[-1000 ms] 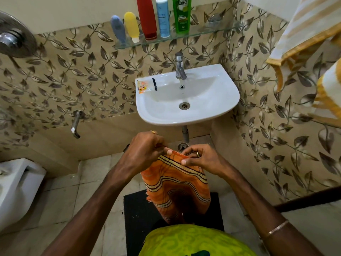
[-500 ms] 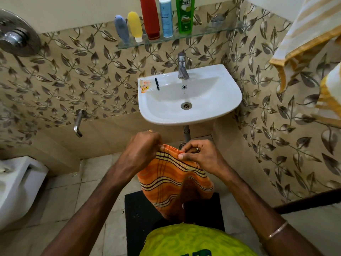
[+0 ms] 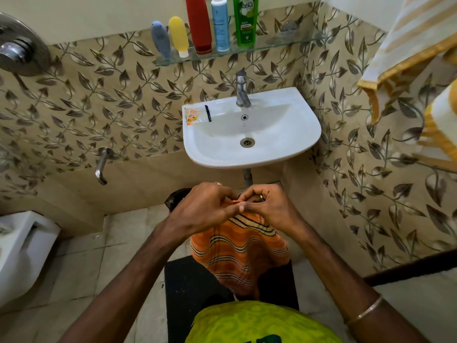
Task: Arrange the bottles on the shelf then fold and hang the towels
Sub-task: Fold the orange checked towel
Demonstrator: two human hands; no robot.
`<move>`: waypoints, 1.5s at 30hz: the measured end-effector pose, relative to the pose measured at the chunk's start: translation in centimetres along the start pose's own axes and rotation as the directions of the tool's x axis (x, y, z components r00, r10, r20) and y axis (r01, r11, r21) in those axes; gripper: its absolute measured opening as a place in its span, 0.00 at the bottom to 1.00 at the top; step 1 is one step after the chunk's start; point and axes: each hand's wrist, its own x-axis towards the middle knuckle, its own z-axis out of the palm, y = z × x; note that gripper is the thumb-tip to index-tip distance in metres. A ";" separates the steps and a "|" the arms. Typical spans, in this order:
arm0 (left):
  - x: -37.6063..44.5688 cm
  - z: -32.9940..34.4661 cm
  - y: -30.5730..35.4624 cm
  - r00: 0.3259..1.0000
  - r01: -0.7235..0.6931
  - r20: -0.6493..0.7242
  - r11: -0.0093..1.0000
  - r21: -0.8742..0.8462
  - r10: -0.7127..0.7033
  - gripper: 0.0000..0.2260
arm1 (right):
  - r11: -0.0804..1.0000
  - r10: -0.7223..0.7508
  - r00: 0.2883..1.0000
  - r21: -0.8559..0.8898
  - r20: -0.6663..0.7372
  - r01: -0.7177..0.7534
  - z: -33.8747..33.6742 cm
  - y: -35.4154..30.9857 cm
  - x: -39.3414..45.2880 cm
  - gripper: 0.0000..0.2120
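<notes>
An orange towel with dark and cream stripes (image 3: 241, 253) hangs folded in front of me, below the sink. My left hand (image 3: 202, 209) and my right hand (image 3: 268, 209) pinch its top edge side by side, fingertips almost touching. On the glass shelf (image 3: 284, 43) above the tap stand several bottles: a grey-blue one (image 3: 161, 39), a yellow one (image 3: 178, 35), a tall red one (image 3: 198, 23), a light blue one (image 3: 220, 26) and a green one (image 3: 246, 21). A white towel with yellow stripes (image 3: 410, 43) hangs at the upper right.
The white sink (image 3: 306, 134) with its tap (image 3: 242, 89) juts out just beyond my hands; a small sachet (image 3: 193, 115) lies on its rim. A toilet (image 3: 22, 251) stands at the left, a wall spout (image 3: 102, 165) beside it. A black mat (image 3: 190, 288) covers the floor.
My hands have drawn together at the towel's top edge, and the towel now hangs narrower beneath them. The view has shifted slightly.
</notes>
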 end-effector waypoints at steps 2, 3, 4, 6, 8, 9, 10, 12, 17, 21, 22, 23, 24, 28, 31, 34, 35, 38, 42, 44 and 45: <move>0.2 0.1 0.0 1.000 -0.027 -0.002 0.998 0.062 0.027 0.12 | 1.000 -0.003 1.000 0.008 0.010 0.003 0.1 0.1 -0.2 0.17; 0.3 0.1 0.0 0.999 -0.035 -0.009 0.996 0.082 0.035 0.10 | 1.000 0.001 1.000 0.008 0.020 -0.001 0.0 0.0 -0.3 0.18; 0.4 0.2 -0.1 0.999 -0.044 -0.019 0.994 0.098 0.046 0.08 | 1.000 0.002 0.999 0.009 0.043 -0.002 -0.1 0.1 -0.4 0.16; 0.3 0.2 0.1 0.997 -0.062 -0.030 0.993 0.103 0.066 0.07 | 0.999 0.037 0.993 0.025 0.115 -0.041 -0.5 -0.2 -0.6 0.08; 0.0 0.1 0.3 0.996 -0.077 -0.034 0.995 0.069 0.080 0.07 | 0.993 0.115 0.979 0.015 0.169 -0.119 -0.7 -0.1 -0.4 0.07; 0.0 0.0 0.3 0.996 -0.080 -0.039 0.995 0.058 0.082 0.08 | 0.988 0.154 0.971 -0.020 0.185 -0.153 -0.7 0.1 -0.3 0.09; -0.1 -0.1 0.3 0.996 -0.079 -0.043 0.995 0.055 0.081 0.07 | 0.983 0.183 0.961 -0.065 0.207 -0.173 -0.8 0.3 -0.2 0.09; -0.1 -0.3 0.3 0.995 -0.081 -0.049 0.995 0.058 0.084 0.07 | 0.975 0.213 0.935 -0.129 0.285 -0.182 -0.7 0.7 -0.2 0.09; -0.7 -1.1 0.1 0.995 -0.052 -0.078 0.996 0.074 0.058 0.07 | 0.975 0.171 0.957 -0.178 0.234 -0.131 -0.2 1.5 -0.1 0.06; -1.2 -1.8 -0.7 0.990 0.016 -0.139 0.994 0.105 -0.002 0.08 | 0.980 0.154 0.977 -0.148 0.150 -0.132 -0.8 1.3 -0.2 0.06; -1.3 -1.9 -0.9 0.989 0.028 -0.151 0.994 0.107 -0.012 0.09 | 0.981 0.146 0.977 -0.147 0.154 -0.123 -1.0 1.0 -0.4 0.08; -1.4 -2.0 -1.1 0.987 0.034 -0.159 0.993 0.109 -0.016 0.09 | 0.982 0.138 0.977 -0.150 0.164 -0.114 -1.2 0.8 -0.5 0.09; -1.5 -2.1 -1.2 0.986 0.038 -0.163 0.993 0.113 -0.019 0.09 | 0.983 0.132 0.976 -0.153 0.176 -0.105 -1.4 0.7 -0.6 0.09; -1.8 -2.3 -1.5 0.984 0.027 -0.176 0.993 0.119 -0.005 0.08 | 0.979 0.136 0.972 -0.173 0.191 -0.103 -1.7 0.3 -0.6 0.10; -1.8 -2.2 -1.6 0.984 0.031 -0.176 0.992 0.126 -0.008 0.07 | 0.978 0.115 0.979 -0.192 0.165 -0.083 -1.8 0.0 -0.7 0.09; -1.7 -1.9 -1.9 0.990 0.072 -0.132 0.986 0.153 -0.052 0.06 | 0.976 0.068 0.990 -0.213 0.125 -0.040 -1.7 -0.4 -0.8 0.07; -1.6 -1.8 -2.0 0.992 0.088 -0.100 0.982 0.167 -0.072 0.07 | 0.975 0.058 0.991 -0.222 0.119 -0.031 -1.6 -0.4 -0.7 0.06; -1.5 -1.8 -1.6 0.996 0.091 -0.013 0.984 0.153 -0.090 0.13 | 0.976 0.038 0.992 -0.219 0.119 -0.011 -1.5 -0.5 -0.7 0.05; -0.9 -1.5 -0.8 0.989 0.071 0.116 0.987 0.147 -0.089 0.32 | 0.977 0.020 0.990 -0.213 0.141 0.011 -1.2 -0.7 -0.7 0.05; -0.7 -1.2 -0.5 0.987 0.026 0.145 0.964 0.266 -0.066 0.31 | 0.976 -0.002 0.988 -0.215 0.152 0.035 -1.0 -0.9 -0.5 0.04; -0.6 -1.1 -0.4 0.990 0.006 0.131 0.953 0.304 -0.048 0.26 | 0.976 -0.007 0.988 -0.213 0.156 0.040 -0.9 -1.0 -0.5 0.04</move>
